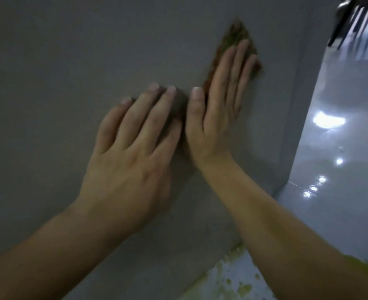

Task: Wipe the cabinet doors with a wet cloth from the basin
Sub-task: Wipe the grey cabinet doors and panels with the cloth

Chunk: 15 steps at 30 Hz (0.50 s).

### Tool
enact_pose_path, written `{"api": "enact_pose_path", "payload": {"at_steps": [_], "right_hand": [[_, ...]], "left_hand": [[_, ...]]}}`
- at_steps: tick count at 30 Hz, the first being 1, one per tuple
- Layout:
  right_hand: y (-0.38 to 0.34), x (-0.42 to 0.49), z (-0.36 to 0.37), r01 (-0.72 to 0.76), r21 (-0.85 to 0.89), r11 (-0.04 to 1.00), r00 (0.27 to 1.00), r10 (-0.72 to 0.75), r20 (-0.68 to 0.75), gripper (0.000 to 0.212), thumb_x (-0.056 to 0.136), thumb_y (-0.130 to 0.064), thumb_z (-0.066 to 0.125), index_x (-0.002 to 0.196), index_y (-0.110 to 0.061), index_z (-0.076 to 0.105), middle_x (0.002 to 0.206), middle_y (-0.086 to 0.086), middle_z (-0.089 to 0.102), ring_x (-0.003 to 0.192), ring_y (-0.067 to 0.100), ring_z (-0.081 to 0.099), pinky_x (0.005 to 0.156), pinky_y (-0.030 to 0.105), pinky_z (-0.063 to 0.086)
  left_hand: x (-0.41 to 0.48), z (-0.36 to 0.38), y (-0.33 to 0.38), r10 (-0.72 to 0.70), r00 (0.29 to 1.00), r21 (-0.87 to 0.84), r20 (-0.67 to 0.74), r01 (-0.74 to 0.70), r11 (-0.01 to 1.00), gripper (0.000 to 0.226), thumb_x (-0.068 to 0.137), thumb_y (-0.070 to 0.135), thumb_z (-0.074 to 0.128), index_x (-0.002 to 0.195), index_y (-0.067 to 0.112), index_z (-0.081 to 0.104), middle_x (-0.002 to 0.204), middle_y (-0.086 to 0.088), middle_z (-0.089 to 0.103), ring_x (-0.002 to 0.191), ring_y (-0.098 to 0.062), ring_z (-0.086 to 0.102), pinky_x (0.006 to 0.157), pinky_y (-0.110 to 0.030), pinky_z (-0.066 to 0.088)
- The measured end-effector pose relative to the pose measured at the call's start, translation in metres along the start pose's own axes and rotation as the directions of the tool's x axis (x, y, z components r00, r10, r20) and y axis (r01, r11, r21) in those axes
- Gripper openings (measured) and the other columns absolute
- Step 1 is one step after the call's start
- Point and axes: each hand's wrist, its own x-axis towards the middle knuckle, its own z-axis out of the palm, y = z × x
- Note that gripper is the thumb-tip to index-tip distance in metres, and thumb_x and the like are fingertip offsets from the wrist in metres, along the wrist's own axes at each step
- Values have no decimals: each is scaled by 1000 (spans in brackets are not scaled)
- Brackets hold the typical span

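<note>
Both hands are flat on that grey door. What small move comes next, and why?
Probably slide the right hand with the cloth under it across the cabinet door: the cloth sits pressed flat near the door's right edge, the left hand resting bare beside it.

Your left hand [133, 144] lay flat, fingers straight and a bit spread, pointing up and to the right. Your right hand [217, 109] was flat too, fingers together, thumb right beside your left index finger. Both forearms angled inward.

A blurred brownish-green cloth [236, 34] lies flat against the plain grey cabinet door [70, 50], mostly covered by the flat right hand [218, 109]
</note>
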Motion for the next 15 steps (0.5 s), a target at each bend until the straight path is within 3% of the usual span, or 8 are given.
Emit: {"api": "enact_pose_path", "payload": {"at_steps": [3,6,8,11,13,15], "right_hand": [[35,-32,-18,69,-85,994,990,-58,126,67,105,-33,29,152,14,21,160,39,14,152,53,8,126,58,7],[80,-111,-40,-131,-149,980,963,161,214,70,109,-43,21,157,6,11,166,30,2,156,44,-1,125,62,8],[94,-131,-44,-245,-180,953,940,279,196,73,108,-49,18,159,2,7,169,23,-3,157,37,-4,125,60,7],[82,-98,-39,-372,-67,926,918,377,125,71,107,-48,19,160,-4,4,170,14,-6,158,26,-10,128,46,-3],[75,-71,-35,-351,-3,936,932,349,96,68,106,-40,22,160,-1,6,170,17,-4,158,28,-8,128,42,-5],[90,-73,-35,-267,-16,963,960,268,77,64,106,-33,25,158,2,10,168,22,3,158,36,-1,128,46,0]], "left_hand": [[2,5,8,14,1000,45,13,-15,999,54,93,21,51,143,2,54,164,-19,30,154,-35,25,125,-51,15],[-1,14,22,27,999,29,33,-27,999,54,94,23,52,143,1,54,164,-20,29,154,-36,24,125,-55,17],[-5,21,34,50,996,7,71,-50,999,55,92,24,52,142,0,54,164,-20,29,154,-36,24,125,-56,18],[-8,33,51,96,986,4,137,-98,995,59,89,23,54,143,0,54,164,-20,29,154,-36,24,125,-57,17],[-7,42,60,104,982,12,159,-107,994,61,87,23,55,144,0,53,164,-20,29,155,-35,22,125,-57,15],[-4,50,67,103,980,19,172,-107,994,62,87,25,54,145,1,52,166,-19,26,156,-36,18,125,-59,12]]}}
